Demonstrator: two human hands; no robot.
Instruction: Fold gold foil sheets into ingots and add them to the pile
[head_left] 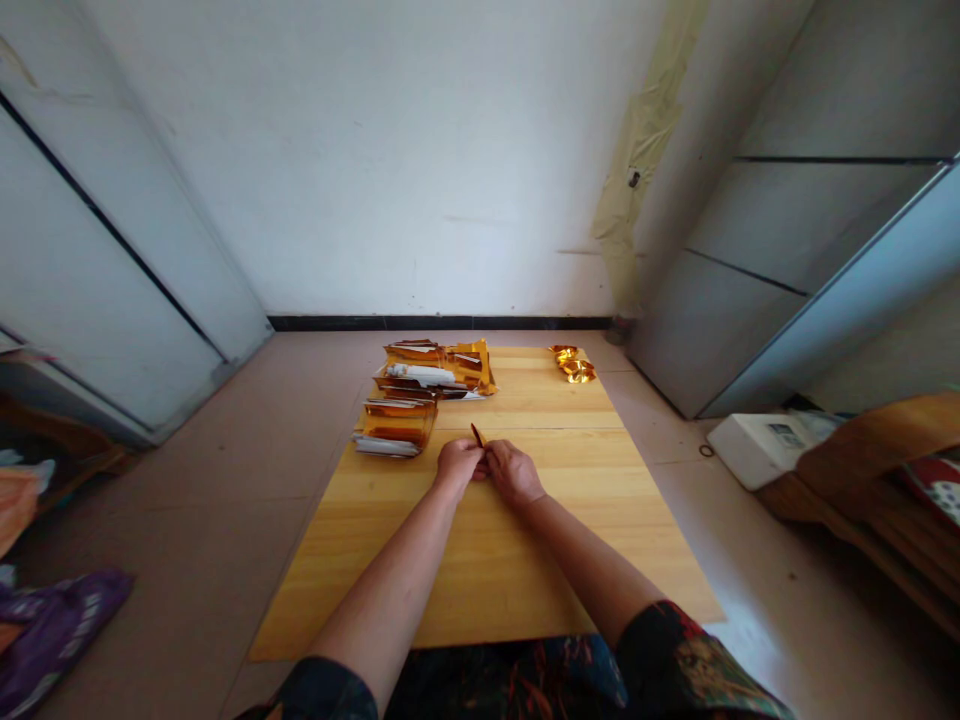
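Over the middle of the wooden table, my left hand point(459, 464) and my right hand point(514, 472) meet with fingers closed. Between them a thin, shiny brown-amber piece point(477, 434) is pinched, its tip poking up beyond the fingers; most of it is hidden. Left of my hands lies a near bundle of amber film sheets point(397, 425) with pale edges. Behind that sits a larger heap of amber film sheets point(469, 368), with a white roll-like piece point(421, 375) on top. Crumpled gold foil point(574, 365) lies at the far right corner.
The light wooden tabletop point(600, 560) stands on a tiled floor before a white wall. A grey cabinet point(780, 230) rises at the right, near a white box point(757, 448) and a wooden seat point(885, 450). A purple bag point(67, 630) lies at the lower left.
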